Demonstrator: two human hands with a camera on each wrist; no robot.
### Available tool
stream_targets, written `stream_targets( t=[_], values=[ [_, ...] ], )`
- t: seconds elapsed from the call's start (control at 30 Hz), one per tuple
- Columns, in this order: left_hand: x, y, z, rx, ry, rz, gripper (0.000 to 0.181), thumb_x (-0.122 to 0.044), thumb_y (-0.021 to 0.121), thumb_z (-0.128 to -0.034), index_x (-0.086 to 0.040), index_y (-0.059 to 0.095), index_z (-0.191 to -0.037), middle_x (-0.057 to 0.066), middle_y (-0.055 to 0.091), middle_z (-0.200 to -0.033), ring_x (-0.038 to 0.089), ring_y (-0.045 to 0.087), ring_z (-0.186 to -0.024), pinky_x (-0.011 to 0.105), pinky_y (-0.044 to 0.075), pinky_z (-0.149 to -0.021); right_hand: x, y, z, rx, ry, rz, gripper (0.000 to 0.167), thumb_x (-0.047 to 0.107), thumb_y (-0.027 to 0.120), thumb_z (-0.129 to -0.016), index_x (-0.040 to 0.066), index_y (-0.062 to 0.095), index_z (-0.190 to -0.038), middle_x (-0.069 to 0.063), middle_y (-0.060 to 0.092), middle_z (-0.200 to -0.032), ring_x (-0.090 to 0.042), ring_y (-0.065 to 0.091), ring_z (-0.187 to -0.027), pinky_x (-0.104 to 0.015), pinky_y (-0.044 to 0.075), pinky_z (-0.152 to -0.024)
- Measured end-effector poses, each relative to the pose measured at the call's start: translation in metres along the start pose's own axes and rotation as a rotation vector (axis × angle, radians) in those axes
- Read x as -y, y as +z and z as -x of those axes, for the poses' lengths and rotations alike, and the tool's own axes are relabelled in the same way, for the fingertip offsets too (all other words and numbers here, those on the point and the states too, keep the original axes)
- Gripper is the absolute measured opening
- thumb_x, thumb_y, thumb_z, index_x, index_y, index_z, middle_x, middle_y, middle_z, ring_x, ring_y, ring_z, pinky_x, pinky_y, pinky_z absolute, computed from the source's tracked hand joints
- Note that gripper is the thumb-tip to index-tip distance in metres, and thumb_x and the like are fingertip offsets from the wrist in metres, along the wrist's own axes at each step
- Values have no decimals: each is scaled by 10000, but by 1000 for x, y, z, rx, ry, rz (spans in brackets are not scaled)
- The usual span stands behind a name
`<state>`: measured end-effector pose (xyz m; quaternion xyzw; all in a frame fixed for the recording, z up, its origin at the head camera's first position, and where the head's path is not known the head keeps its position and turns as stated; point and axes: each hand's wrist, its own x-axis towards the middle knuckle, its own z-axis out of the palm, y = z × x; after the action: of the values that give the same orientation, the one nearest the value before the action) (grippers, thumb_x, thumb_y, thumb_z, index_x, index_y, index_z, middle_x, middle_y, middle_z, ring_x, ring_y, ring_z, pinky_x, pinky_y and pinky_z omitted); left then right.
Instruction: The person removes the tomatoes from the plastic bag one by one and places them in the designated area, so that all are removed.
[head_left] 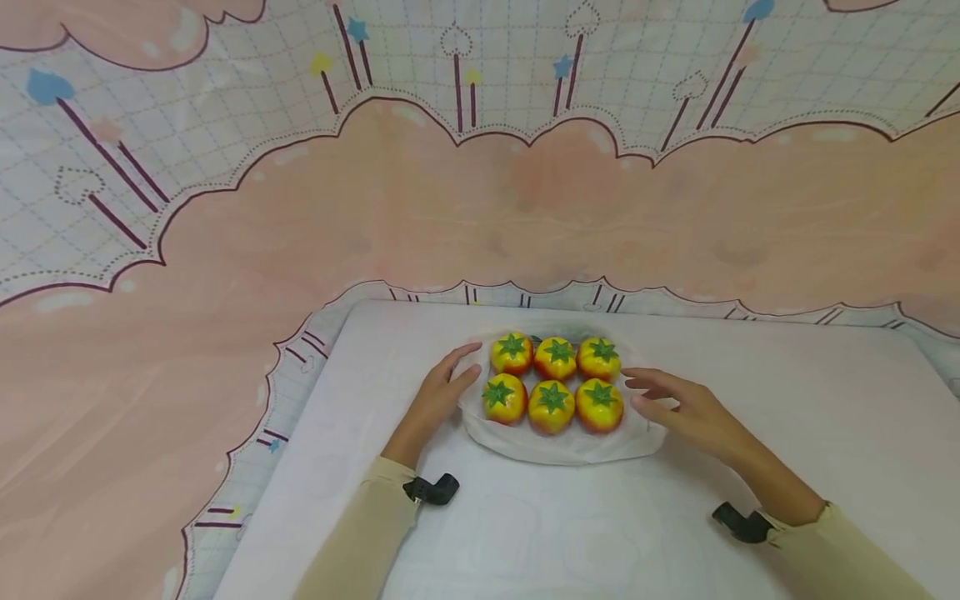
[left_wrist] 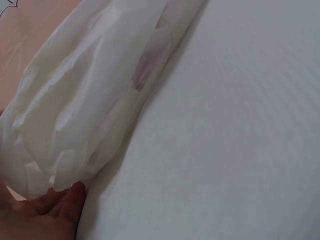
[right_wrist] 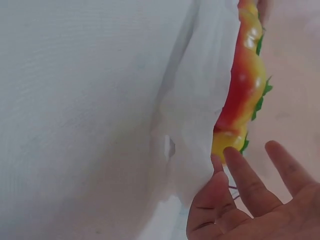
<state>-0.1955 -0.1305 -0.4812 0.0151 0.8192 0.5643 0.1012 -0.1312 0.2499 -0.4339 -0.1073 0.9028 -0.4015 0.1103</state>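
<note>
In the head view, yellow-and-red tomato-like fruits [head_left: 552,407] with green star-shaped tops sit in two rows of three. Around and under them spreads a thin white bag [head_left: 525,446], whose crumpled side [left_wrist: 75,100] fills much of the left wrist view. My left hand [head_left: 442,387] touches the bag's left edge, thumb and fingers apart; some of its fingertips are hidden by the bag. Beside the right end of the fruits is my right hand [head_left: 686,412], fingers loosely spread at the bag's right edge. In the right wrist view, its fingers [right_wrist: 252,187] hold nothing.
A white-covered table [head_left: 570,533] lies beneath everything. Behind it hangs a peach-and-white patterned cloth [head_left: 600,217], which also runs down along the left side. Black wrist cameras [head_left: 433,489] are strapped over both beige sleeves [head_left: 360,533].
</note>
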Motion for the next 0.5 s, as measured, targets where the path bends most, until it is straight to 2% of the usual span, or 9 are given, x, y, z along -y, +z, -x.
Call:
stream_targets(
  t=[0.23, 0.5],
  values=[
    [2, -2, 1, 23, -33, 5, 482, -349, 621, -1005, -491, 498, -1448, -93, 321, -1667, 243, 206, -1586, 580, 180, -1272, -4, 5, -9, 29, -22, -3, 554, 440, 612, -996, 223, 520, -1496, -131, 616, -1426, -352, 591, -1226, -568, 585, -893],
    [6, -4, 1, 39, -26, 8, 502, -307, 623, -1003, -486, 492, -1453, -107, 338, -1655, 232, 234, -1577, 558, 222, -1268, 0, 8, -15, 60, -7, -16, 568, 435, 658, -970, 198, 550, -1475, -116, 605, -1437, -319, 596, -1219, -542, 577, -919]
  ],
)
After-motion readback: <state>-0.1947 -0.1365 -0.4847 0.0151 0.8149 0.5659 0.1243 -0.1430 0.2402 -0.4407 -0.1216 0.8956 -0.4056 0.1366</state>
